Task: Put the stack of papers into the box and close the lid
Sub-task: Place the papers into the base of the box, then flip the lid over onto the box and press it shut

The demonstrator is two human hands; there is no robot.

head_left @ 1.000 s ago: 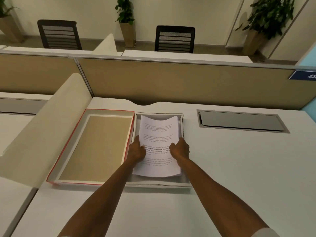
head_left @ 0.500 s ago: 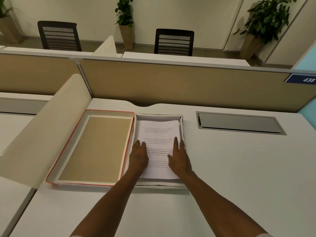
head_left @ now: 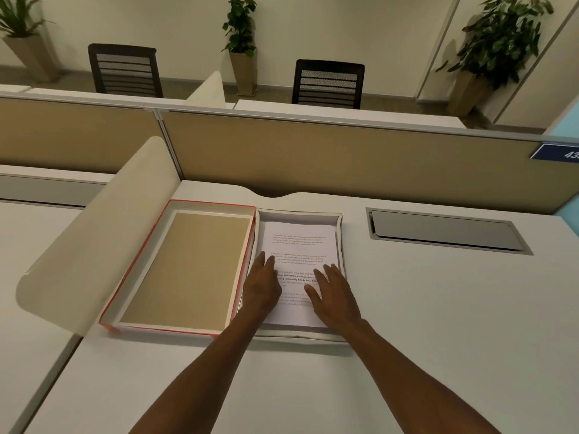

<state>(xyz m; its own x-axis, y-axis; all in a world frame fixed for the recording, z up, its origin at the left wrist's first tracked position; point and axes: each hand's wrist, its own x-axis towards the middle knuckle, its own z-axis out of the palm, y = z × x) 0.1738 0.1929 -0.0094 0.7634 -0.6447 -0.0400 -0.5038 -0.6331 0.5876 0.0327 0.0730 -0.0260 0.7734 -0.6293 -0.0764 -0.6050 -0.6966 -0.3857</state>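
Note:
A white stack of printed papers (head_left: 299, 242) lies flat inside the shallow white box (head_left: 340, 239) at the desk's middle. The box's red-edged lid (head_left: 200, 267) lies open to its left, brown inner face up, joined along the box's left wall. My left hand (head_left: 263, 285) rests palm down on the papers' left side, fingers spread. My right hand (head_left: 333, 296) lies flat on the papers' right side, fingers apart. Neither hand grips anything.
A grey cable hatch (head_left: 445, 230) is set in the white desk (head_left: 438, 324) to the right. A curved cream divider (head_left: 100, 233) rises at the left of the lid. A tan partition (head_left: 344, 151) closes the back.
The papers went from held and tilted to lying flat in the box. Both hands opened and now rest flat on the top sheet, slightly nearer to me.

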